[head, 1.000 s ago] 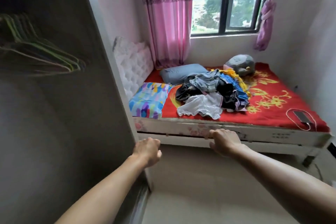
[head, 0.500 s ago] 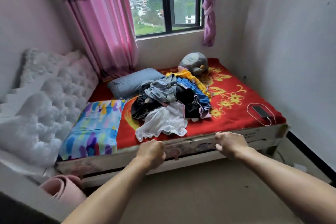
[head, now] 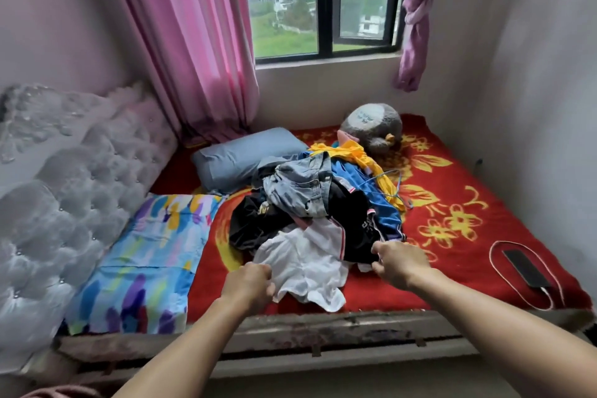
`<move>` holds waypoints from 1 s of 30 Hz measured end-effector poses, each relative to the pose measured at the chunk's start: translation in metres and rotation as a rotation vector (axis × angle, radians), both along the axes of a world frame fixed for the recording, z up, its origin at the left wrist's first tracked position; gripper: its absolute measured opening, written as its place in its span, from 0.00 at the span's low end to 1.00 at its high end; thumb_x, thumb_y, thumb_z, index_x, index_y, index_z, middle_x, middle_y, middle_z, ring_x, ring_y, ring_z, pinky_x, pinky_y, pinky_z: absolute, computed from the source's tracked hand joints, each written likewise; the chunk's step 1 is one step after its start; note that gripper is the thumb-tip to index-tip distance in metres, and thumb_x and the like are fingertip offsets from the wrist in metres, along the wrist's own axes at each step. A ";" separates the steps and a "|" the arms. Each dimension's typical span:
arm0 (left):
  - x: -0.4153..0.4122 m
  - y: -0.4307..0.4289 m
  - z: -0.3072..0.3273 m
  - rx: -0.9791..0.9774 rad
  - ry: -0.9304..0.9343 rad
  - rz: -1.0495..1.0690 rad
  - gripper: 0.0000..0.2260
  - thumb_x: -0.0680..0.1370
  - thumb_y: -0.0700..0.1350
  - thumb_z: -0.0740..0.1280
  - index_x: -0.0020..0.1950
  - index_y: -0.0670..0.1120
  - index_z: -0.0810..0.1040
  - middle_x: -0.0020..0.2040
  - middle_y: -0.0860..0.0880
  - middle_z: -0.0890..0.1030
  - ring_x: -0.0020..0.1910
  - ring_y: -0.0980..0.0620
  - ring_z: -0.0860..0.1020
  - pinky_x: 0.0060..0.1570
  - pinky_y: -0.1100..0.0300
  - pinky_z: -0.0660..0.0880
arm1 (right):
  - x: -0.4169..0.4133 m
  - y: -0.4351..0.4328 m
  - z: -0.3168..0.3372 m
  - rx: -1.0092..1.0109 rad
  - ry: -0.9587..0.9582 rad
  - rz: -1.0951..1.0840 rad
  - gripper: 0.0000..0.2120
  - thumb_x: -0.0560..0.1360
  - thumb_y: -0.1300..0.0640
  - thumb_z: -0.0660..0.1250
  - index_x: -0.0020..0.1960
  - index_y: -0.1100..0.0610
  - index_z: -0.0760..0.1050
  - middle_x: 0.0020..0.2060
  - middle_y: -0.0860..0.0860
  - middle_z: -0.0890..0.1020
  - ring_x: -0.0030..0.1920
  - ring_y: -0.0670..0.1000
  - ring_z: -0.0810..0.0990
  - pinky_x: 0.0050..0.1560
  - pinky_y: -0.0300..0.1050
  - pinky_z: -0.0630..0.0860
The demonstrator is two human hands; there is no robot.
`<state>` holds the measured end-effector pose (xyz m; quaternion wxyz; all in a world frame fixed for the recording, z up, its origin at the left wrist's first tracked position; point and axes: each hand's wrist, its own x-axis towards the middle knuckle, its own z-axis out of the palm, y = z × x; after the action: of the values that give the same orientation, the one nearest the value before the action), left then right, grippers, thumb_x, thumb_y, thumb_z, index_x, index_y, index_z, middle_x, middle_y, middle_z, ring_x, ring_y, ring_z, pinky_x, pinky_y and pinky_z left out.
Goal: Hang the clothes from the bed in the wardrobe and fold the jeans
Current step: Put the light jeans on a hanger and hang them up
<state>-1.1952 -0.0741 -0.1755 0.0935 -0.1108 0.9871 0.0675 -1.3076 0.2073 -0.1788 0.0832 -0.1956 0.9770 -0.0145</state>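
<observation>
**Inspector:** Surfaces first.

**Assistant:** The bed [head: 323,329] has a worn, scuffed front rail. Over it lies a red blanket [head: 458,236] of coarse pile with yellow flowers. At the left stands a grey tufted headboard [head: 64,191], buttoned and padded. Below it are a smooth multicoloured pillow [head: 142,262] and a plain blue-grey pillow [head: 239,158].

**Inspector:** The clothes?

**Assistant:** They are heaped mid-bed. The pale, faded jeans [head: 300,187] lie crumpled on top, with the stitched waistband showing. A black garment [head: 258,226] spreads beneath them and a shiny blue garment [head: 384,207] lies to the right. A yellow garment [head: 355,152] sits behind, against a round grey plush toy [head: 371,126]. A thin white garment [head: 307,268] lies nearest the rail, limp and wrinkled.

**Inspector:** Hands?

**Assistant:** The left hand [head: 248,283] has its fingers curled round the white garment's left edge and grips it. The right hand [head: 399,263] is curled where white cloth meets black. I cannot tell whether it holds either.

**Inspector:** Anything else?

**Assistant:** A dark phone [head: 525,268] lies flat near the bed's right corner, ringed by a white cable [head: 494,255]. A pink curtain [head: 193,42] hangs in folds behind the pillows.
</observation>
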 end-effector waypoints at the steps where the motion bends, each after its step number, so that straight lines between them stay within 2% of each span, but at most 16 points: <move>1: -0.017 -0.008 -0.005 -0.001 -0.015 0.001 0.12 0.75 0.52 0.61 0.53 0.50 0.78 0.53 0.48 0.81 0.53 0.45 0.79 0.47 0.56 0.74 | -0.017 -0.009 -0.006 0.014 -0.006 0.004 0.16 0.76 0.45 0.60 0.62 0.48 0.73 0.56 0.50 0.81 0.57 0.56 0.79 0.50 0.48 0.74; 4: -0.073 -0.033 -0.022 -0.007 -0.036 -0.011 0.12 0.77 0.52 0.61 0.56 0.49 0.78 0.54 0.48 0.81 0.53 0.46 0.79 0.47 0.56 0.73 | -0.069 -0.033 -0.023 0.040 -0.021 -0.004 0.16 0.76 0.46 0.61 0.62 0.48 0.73 0.57 0.51 0.80 0.57 0.56 0.79 0.51 0.48 0.74; 11: -0.217 -0.084 -0.050 0.060 -0.075 -0.008 0.08 0.76 0.50 0.61 0.48 0.50 0.77 0.47 0.49 0.80 0.47 0.46 0.79 0.43 0.55 0.73 | -0.203 -0.076 -0.045 0.047 -0.122 -0.119 0.18 0.75 0.46 0.60 0.63 0.46 0.72 0.58 0.51 0.80 0.58 0.56 0.79 0.54 0.49 0.74; 14: -0.261 -0.092 -0.062 0.085 -0.101 -0.010 0.09 0.75 0.51 0.61 0.50 0.51 0.78 0.47 0.49 0.80 0.48 0.47 0.79 0.43 0.55 0.73 | -0.245 -0.092 -0.059 0.018 -0.172 -0.152 0.17 0.75 0.46 0.61 0.63 0.46 0.72 0.58 0.51 0.80 0.57 0.56 0.79 0.53 0.49 0.74; 18: -0.310 -0.103 -0.096 0.138 -0.128 0.013 0.12 0.76 0.52 0.61 0.55 0.52 0.78 0.53 0.50 0.81 0.53 0.47 0.78 0.46 0.55 0.74 | -0.310 -0.122 -0.101 -0.005 -0.257 -0.145 0.17 0.75 0.46 0.62 0.62 0.47 0.73 0.57 0.52 0.80 0.57 0.57 0.79 0.52 0.49 0.74; 23: -0.349 -0.122 -0.154 0.185 -0.193 0.108 0.12 0.77 0.52 0.60 0.56 0.52 0.78 0.48 0.51 0.82 0.51 0.50 0.78 0.44 0.56 0.73 | -0.394 -0.179 -0.181 -0.113 -0.420 -0.204 0.16 0.74 0.49 0.64 0.60 0.53 0.74 0.56 0.55 0.80 0.56 0.59 0.78 0.51 0.49 0.75; 26: -0.371 -0.134 -0.188 0.196 -0.238 0.170 0.12 0.77 0.53 0.60 0.56 0.53 0.78 0.45 0.52 0.83 0.49 0.51 0.79 0.45 0.55 0.76 | -0.437 -0.211 -0.232 -0.284 -0.493 -0.345 0.19 0.73 0.50 0.65 0.60 0.57 0.70 0.55 0.58 0.80 0.55 0.61 0.78 0.48 0.50 0.74; 30: -0.398 -0.136 -0.234 0.194 -0.273 0.231 0.11 0.76 0.53 0.60 0.54 0.53 0.78 0.40 0.53 0.82 0.43 0.52 0.79 0.42 0.56 0.76 | -0.477 -0.235 -0.294 -0.470 -0.595 -0.671 0.29 0.73 0.47 0.70 0.64 0.62 0.63 0.61 0.61 0.76 0.60 0.64 0.76 0.53 0.52 0.74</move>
<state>-1.5935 -0.2103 -0.4098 0.2281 -0.2220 0.9349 0.1569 -1.7845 -0.0277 -0.4733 0.3025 0.1281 0.8903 -0.3152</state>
